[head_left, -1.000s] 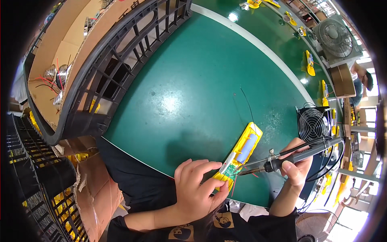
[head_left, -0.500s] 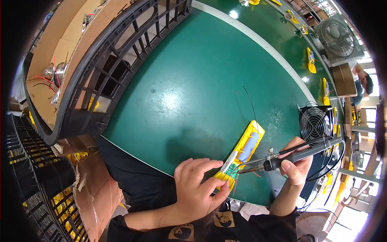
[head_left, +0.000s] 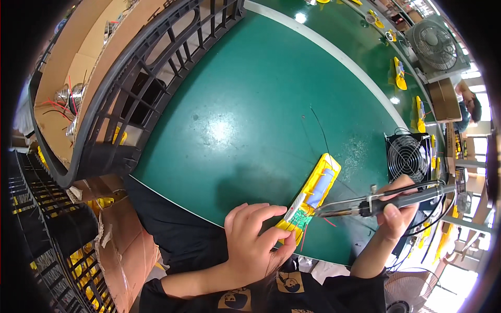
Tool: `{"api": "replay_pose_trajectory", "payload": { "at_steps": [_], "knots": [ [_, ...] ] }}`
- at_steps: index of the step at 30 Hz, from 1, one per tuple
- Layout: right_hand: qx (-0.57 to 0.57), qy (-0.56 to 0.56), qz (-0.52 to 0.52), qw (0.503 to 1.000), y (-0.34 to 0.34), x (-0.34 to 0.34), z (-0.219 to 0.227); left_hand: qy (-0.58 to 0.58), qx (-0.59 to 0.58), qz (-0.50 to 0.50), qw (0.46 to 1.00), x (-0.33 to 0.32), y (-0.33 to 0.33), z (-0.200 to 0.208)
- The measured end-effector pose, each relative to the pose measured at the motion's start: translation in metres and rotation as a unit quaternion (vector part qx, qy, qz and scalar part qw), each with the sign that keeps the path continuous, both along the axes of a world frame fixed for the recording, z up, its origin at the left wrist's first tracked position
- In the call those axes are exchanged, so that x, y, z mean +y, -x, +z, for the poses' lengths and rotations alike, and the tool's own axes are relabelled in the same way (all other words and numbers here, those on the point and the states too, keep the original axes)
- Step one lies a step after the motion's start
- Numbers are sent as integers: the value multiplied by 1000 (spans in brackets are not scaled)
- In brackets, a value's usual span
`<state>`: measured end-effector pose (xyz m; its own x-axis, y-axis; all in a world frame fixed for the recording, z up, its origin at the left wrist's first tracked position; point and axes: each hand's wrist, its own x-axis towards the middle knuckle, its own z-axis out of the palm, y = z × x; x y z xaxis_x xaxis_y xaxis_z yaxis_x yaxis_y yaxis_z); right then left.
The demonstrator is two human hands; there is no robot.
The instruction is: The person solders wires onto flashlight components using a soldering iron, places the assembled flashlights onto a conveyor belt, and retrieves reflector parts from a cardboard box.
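A yellow plastic housing (head_left: 330, 159) lies slantwise on the green table, holding a blue cylindrical battery (head_left: 320, 188) and a small green circuit board (head_left: 299, 219). My left hand (head_left: 254, 236) pinches its near end, index finger at the left edge and thumb beside the board. In my right hand (head_left: 396, 211) is a soldering iron (head_left: 368, 207) with a thin feed tube along it. Its tip points left, at the board's upper right edge by the battery; whether it touches cannot be made out. A black wire (head_left: 320, 128) runs from the far end; red wires (head_left: 305, 236) stick out near the board.
A black plastic crate (head_left: 136, 91) with a cardboard box stands at the left table edge. Right of the housing sits a small black fan (head_left: 407, 158). Beyond the pale rail (head_left: 334, 44), more yellow housings (head_left: 400, 74) lie in a line. Cables hang behind the iron.
My right hand and the soldering iron have shifted right, and the tip has moved up the board toward the battery. My left hand keeps its hold, almost still.
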<state>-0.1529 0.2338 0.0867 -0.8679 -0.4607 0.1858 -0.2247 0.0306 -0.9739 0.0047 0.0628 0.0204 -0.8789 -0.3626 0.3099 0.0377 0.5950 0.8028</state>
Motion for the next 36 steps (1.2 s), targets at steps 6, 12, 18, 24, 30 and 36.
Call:
{"api": "replay_pose_trajectory", "payload": {
  "at_steps": [6, 12, 18, 24, 30, 36],
  "knots": [
    [33, 73, -41, 996, 1, 26, 7, 32, -2, -2, 999, 0, -2, 1],
    [88, 101, -179, 975, -10, 77, -10, 99, -15, 1, 995, 4, -5, 3],
    [84, 136, -223, 962, -31, 101, -18, 88, -51, -35, 994, 4, -15, 12],
    [174, -5, -339, 924, -69, 95, -36, 71, -94, -68, 991, 7, 20, 33],
    [127, -51, -453, 881, -134, 99, -71, 78, -89, -64, 991, -18, 144, 22],
    [166, -13, -569, 805, -156, 102, -106, 163, -39, -27, 985, -23, 328, 18]
  ]
}}
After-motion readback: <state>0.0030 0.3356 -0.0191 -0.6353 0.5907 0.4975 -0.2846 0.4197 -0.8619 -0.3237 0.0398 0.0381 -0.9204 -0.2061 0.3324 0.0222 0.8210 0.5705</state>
